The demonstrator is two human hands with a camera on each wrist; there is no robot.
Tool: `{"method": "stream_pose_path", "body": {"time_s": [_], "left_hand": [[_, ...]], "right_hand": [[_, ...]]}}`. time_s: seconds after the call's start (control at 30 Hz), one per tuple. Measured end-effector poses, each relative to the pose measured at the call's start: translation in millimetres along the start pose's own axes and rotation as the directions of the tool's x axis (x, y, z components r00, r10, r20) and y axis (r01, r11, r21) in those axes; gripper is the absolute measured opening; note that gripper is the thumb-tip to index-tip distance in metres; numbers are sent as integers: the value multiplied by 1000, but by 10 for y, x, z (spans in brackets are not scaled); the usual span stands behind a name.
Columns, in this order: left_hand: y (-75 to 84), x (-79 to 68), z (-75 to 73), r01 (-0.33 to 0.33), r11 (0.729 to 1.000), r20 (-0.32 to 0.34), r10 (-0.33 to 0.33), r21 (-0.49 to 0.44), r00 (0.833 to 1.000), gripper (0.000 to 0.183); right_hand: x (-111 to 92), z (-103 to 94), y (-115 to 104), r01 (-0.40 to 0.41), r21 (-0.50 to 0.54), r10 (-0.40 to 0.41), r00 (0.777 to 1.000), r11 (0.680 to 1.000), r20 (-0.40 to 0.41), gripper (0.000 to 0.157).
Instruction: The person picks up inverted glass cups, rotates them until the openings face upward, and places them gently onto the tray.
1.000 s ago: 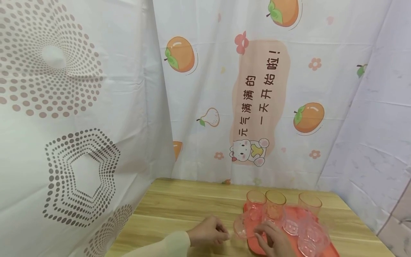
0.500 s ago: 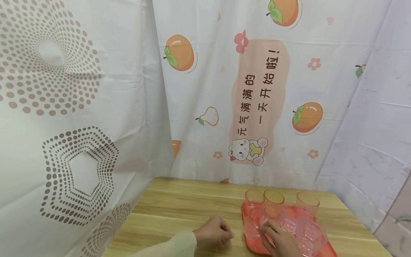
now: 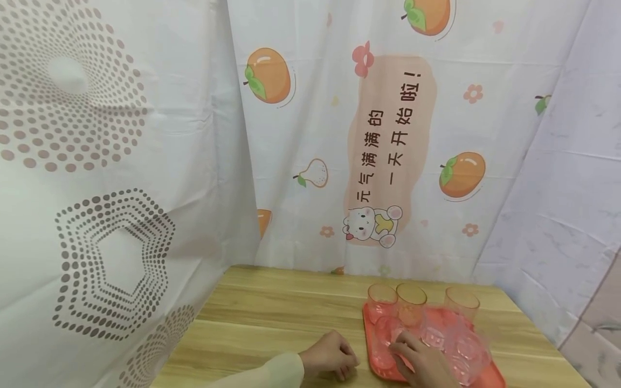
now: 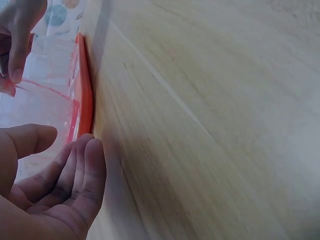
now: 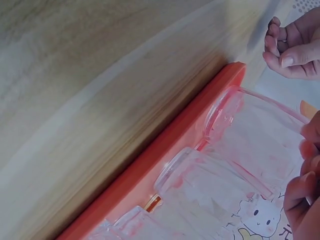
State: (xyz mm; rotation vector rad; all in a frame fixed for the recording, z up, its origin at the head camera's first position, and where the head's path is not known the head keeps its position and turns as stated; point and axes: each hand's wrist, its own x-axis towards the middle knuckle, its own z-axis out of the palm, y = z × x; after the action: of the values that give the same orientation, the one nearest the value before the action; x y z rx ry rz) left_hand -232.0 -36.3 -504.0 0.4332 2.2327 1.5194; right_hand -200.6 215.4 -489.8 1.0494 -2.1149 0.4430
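Note:
A clear pink cup (image 3: 385, 347) stands upright on the red tray (image 3: 368, 339), at its front left. My right hand (image 3: 423, 360) pinches the rim of this cup, as the right wrist view shows with the cup (image 5: 257, 135) beside the fingers (image 5: 300, 195). To the left of the tray, my left hand (image 3: 331, 355) rests just above the table with fingers loosely bent. Nothing lies in that hand (image 4: 55, 185) in the left wrist view. Several more clear cups share the tray, some partly hidden behind my right hand.
At the tray's back stand a pink cup (image 3: 381, 303), a yellowish cup (image 3: 412, 304) and an orange-tinted cup (image 3: 462, 304). Overlapping clear cups (image 3: 466, 350) fill the right side. The wooden table (image 3: 271, 307) meets printed curtains (image 3: 301, 226) behind and at the sides.
The pink cup in my right hand has gone from a tilt over the tray's left edge to upright on the tray. My left hand has shifted slightly right, towards the tray.

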Motion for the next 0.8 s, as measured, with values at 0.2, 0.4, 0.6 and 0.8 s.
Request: {"method": "stream_pose_path", "body": {"time_s": [0.2,0.4,0.6,0.8], "left_hand": [[-22,16,0,7,1000,12,-7,-7,1000,12],[-27,31,-54,0,1000,31,0,9,1000,12],[-30,44,-80,-3,1000,18,3,11,1000,13],[-65,49,-61,13,1000,25,-13,-4,1000,13]], "right_hand": [[-9,-9,-35,-30,-18,31,999,999,40,37],[-16,-1,-58,-79,-30,81,995,996,64,36],[-30,20,-45,-97,-18,98,995,995,36,37],[-34,28,-34,-113,-26,113,993,993,25,36]]}}
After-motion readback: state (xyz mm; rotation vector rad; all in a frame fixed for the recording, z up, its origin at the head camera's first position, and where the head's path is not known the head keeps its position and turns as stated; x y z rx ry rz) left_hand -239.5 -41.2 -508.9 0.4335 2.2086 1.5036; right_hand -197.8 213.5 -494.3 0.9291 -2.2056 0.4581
